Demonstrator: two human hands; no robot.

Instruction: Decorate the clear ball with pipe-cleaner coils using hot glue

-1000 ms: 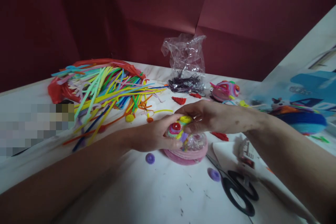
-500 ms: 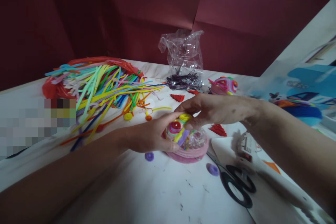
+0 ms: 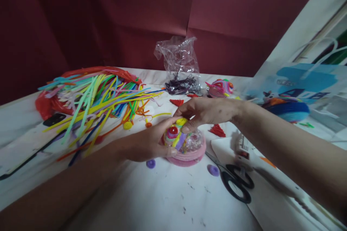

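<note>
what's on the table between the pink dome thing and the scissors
One purple coil lies between the dome and the scissors, head view.

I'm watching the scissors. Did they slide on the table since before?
No. The scissors lie just right of the purple coil with the blades toward the pink dome, as before. Only the camera shifted.

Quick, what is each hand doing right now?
Left hand: closed around the side of the decorated ball, holding it.
Right hand: fingertips pinched on the yellow coil atop the ball.
</note>
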